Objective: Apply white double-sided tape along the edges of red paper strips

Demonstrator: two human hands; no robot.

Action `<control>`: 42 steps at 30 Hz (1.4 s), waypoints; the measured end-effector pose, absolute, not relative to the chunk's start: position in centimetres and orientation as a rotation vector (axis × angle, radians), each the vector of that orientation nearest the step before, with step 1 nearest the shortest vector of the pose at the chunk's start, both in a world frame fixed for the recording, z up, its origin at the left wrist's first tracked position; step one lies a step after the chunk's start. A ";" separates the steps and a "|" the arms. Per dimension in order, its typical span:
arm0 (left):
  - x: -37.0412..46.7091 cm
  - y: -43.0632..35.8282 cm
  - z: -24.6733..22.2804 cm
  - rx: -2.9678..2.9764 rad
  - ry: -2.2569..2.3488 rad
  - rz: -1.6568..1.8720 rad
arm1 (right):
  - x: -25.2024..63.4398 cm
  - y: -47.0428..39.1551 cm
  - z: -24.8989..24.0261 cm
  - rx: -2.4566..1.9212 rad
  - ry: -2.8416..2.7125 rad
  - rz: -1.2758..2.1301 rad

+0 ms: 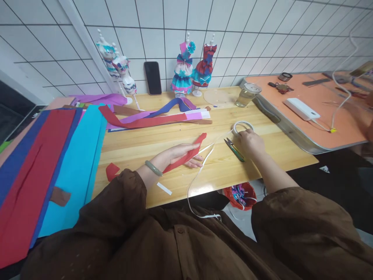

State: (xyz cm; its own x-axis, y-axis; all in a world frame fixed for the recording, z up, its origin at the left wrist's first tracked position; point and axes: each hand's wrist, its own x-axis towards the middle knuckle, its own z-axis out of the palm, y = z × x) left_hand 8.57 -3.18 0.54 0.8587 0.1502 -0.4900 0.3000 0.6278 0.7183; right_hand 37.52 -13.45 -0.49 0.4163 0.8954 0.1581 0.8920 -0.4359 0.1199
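My left hand (182, 152) holds a narrow red strip of crepe paper (186, 156) between thumb and fingers, above the wooden table (140, 146). A thin white tape runs from the strip toward a roll of double-sided tape (243, 123) on the right. My right hand (251, 144) is closed on the near edge of that roll; its fingertips are partly hidden. Beside it lie green-handled thread snips (235, 151). A loose white ribbon (189, 194) loops from near my left fingers down to my lap. A small white piece (164, 188) and a red scrap (112, 171) lie near my left forearm.
Red (37, 155), blue and turquoise paper sheets (78, 155) cover the left side. Several dressed mini mannequins (183, 74), a phone (153, 77) and a lidded cup (247, 94) line the back. An orange table (297, 89) adjoins at right; a red scrap bag (243, 194) sits below.
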 end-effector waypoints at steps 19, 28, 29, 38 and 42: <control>-2.2 -1.2 2.4 1.568 0.720 -0.087 | 27.3 -5.4 1.4 1.819 2.758 -0.173; -9.4 -1.2 4.2 1.510 1.035 0.074 | 27.9 -5.1 0.2 1.872 2.513 -0.023; -10.0 -1.1 3.9 1.521 1.033 0.050 | 28.0 -5.2 0.1 1.869 2.515 -0.018; -12.9 -1.2 2.6 1.536 0.978 -0.103 | 29.2 -7.4 0.2 1.822 2.639 0.064; -13.2 -1.6 3.9 1.723 1.067 -0.020 | 29.4 -8.6 -0.1 1.872 2.666 0.097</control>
State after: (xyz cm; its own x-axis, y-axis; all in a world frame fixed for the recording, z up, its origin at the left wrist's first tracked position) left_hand -13.24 -1.65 3.90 0.6007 0.6358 -0.4847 0.6533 -0.0409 0.7560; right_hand 29.42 -8.56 -0.15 -0.3355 0.9330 0.1303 0.9400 0.3406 -0.0188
